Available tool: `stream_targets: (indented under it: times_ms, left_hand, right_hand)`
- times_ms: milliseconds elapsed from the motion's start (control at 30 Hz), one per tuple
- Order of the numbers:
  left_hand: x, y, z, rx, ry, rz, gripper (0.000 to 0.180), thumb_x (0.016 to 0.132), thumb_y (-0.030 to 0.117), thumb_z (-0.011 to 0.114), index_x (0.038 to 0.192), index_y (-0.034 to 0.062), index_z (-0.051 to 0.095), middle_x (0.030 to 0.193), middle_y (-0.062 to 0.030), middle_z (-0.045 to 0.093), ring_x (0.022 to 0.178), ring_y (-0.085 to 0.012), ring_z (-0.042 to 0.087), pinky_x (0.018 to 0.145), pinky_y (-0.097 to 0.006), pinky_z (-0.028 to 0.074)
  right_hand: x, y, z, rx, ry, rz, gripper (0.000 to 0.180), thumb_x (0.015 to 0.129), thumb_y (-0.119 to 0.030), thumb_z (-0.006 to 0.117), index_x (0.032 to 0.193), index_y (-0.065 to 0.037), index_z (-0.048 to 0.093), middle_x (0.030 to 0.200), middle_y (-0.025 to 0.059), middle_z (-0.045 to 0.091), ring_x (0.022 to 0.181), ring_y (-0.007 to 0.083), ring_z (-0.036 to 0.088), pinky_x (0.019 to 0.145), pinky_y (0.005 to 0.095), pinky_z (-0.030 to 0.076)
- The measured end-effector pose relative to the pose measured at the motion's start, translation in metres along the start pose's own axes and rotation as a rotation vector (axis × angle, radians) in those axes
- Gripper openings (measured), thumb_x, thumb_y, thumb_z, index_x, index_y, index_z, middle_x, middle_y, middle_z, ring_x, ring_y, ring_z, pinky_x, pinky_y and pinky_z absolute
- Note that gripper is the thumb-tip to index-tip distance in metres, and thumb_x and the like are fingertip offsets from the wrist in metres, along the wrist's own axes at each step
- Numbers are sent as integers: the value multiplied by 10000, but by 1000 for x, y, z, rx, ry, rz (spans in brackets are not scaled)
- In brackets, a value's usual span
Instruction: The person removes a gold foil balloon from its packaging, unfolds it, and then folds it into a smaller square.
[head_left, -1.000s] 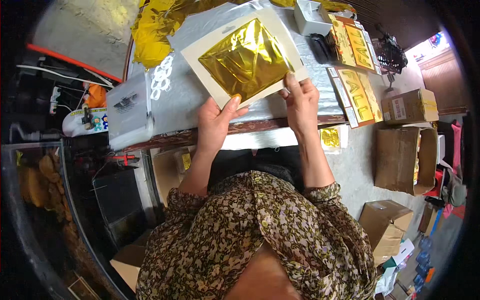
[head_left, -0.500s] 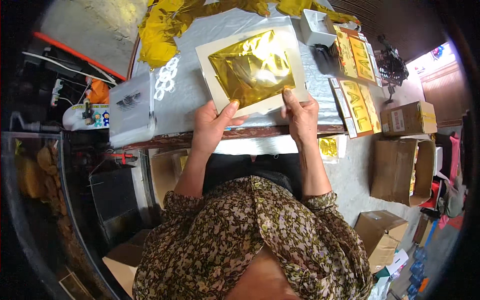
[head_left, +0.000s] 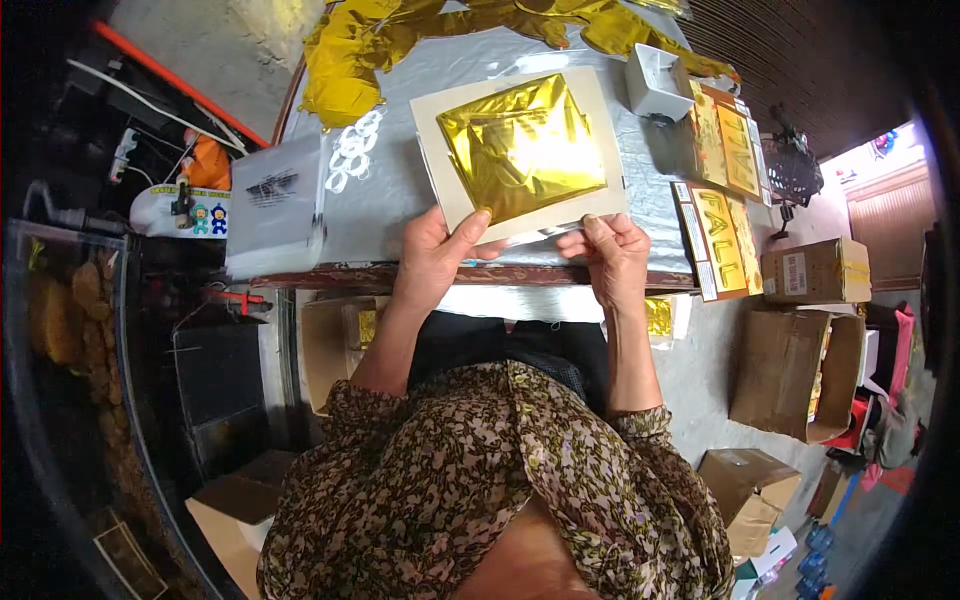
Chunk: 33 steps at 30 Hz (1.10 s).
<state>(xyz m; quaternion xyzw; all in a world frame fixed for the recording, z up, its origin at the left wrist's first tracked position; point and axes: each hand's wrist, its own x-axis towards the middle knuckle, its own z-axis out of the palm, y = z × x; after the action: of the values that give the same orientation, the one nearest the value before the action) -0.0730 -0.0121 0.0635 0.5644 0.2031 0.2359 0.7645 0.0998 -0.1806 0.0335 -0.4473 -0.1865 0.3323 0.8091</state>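
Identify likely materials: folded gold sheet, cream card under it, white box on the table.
Folded gold sheet: probably metallized plastic film, mirror-gloss; bright glare and creases, though foil isn't ruled out.
Cream card: likely paperboard, matte; flat and stiff-looking, with no strong glare.
White box: perhaps moulded plastic, fairly smooth; even color and clean walls, but coated card is possible.

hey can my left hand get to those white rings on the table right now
Probably, once freed: the left hand is pinching the gold-foil package, but the white rings lie uncovered on the table, nothing visibly between.
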Motion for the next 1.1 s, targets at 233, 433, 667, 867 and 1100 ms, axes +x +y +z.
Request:
stream_targets:
  times_ms: [233,433,667,867,1100]
  left_hand:
    - [-2,-5,-5,50,-36,6,294,1079,153,595,1289,-53,598,1205,-161,718,925,-269,770,746,-297,641]
    - [-2,-6,-1,24,-25,48,274,1073,154,606,1285,-21,616,1203,-129,728,981,-252,761,787,-304,640]
    - [0,-14,-3,55,36,17,276,1073,151,605,1306,3,618,1202,-123,733,999,-252,762,806,-298,640]
    - [2,-13,-1,39,56,18,281,1075,159,603,1309,5,620,1192,-133,738,993,-258,766,796,-291,637]
    - [5,-16,-1,38,83,-7,284,1075,172,608,1276,-26,634,1179,-128,739,999,-227,756,820,-299,633]
  right_hand:
    - [3,2,1,-42,66,-5,120,1008,-56,679,1017,59,715,808,156,753,677,198,729,642,276,594]
    - [5,0,3,-66,71,-6,125,999,-56,690,972,61,725,854,156,762,680,190,723,654,279,593]
    - [8,1,8,-122,96,-39,119,997,-49,690,975,61,728,896,144,768,718,175,726,680,278,595]
    - [10,6,7,-85,98,-47,120,1002,-56,687,992,54,734,908,135,769,740,172,731,695,278,599]
    - [10,12,6,-130,45,-71,133,1025,-80,666,1083,26,721,949,71,751,851,120,706,798,272,585]
